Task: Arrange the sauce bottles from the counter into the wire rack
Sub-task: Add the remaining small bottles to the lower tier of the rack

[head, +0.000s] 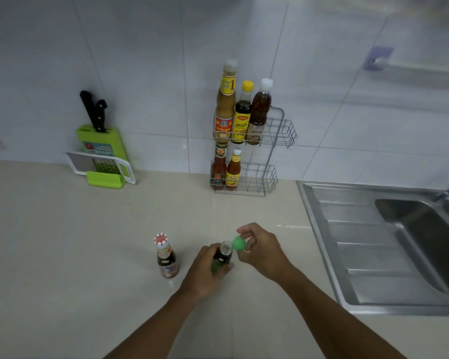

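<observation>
My left hand [205, 270] grips a dark sauce bottle [223, 256] standing on the counter, its mouth uncovered. My right hand [261, 248] pinches its green cap [238, 243] just right of the bottle's mouth. A second dark bottle with a red-and-white cap [165, 256] stands alone to the left. The two-tier wire rack [275, 141] stands at the wall: three tall bottles [243, 114] fill the left of the upper tier, two red sauce bottles [224, 169] the left of the lower tier.
A green knife block [101, 141] with black-handled knives and a grater [104, 165] lean at the wall on the left. A steel sink [389, 242] with drainboard fills the right. A towel rail [412, 67] hangs on the tiled wall.
</observation>
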Demonstrator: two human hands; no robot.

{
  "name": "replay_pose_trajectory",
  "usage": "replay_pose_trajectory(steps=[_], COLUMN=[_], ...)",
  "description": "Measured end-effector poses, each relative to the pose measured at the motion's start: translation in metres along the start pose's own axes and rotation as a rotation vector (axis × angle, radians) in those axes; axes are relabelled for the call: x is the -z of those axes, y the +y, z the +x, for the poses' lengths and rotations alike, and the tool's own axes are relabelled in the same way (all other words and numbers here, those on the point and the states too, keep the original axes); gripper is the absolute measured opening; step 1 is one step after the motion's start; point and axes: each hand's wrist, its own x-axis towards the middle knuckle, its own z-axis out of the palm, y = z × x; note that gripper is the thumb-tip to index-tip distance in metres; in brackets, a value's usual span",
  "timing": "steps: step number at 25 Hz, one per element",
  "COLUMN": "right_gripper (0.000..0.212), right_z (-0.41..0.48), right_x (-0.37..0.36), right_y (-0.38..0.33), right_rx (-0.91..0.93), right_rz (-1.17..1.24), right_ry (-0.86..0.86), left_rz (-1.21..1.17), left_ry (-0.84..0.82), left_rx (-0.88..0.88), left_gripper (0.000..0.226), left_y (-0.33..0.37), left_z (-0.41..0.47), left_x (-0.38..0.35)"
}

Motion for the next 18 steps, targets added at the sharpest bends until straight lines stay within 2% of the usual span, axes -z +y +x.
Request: replay_pose_trajectory(steps=[4,7,11,14,16,18], right_gripper=[0.039,0.045,0.045,0.041,0.038,0.034], right_z=[0.005,0.01,0.025,0.031,0.032,0.034], right_x=[0.048,0.071,0.092,0.105,0.11,0.117], right_y=[-0.029,-0.047,-0.067,-0.076,-0.086,-0.097], right_rx=[0.182,0.313,0.482,0.461,0.534,0.633], right_rz=[-0.012,-0.06,-0.151,-0.049,-0.063,-0.132], right_ry=[-0.084,-0.216,-0.302,-0.348,-0.363,-0.379], left_rz=[0.038,0.034,-0.077,-0.331,-0.563,-0.664], left_ry=[-0.033,-0.101,-0.193,-0.403,-0.615,-0.771], left_rx=[-0.101,-0.086,0.006,0.071,0.101,0.158], left_gripper=[0.039,0.03,0.024,0.021,0.025,0.027], left_y=[0.037,0.066,0.096,0.11,0.115,0.12], left_z=[0.001,0.008,0.018,0.025,0.028,0.03], left_x=[0.023,0.039,0.059,0.07,0.075,0.081])
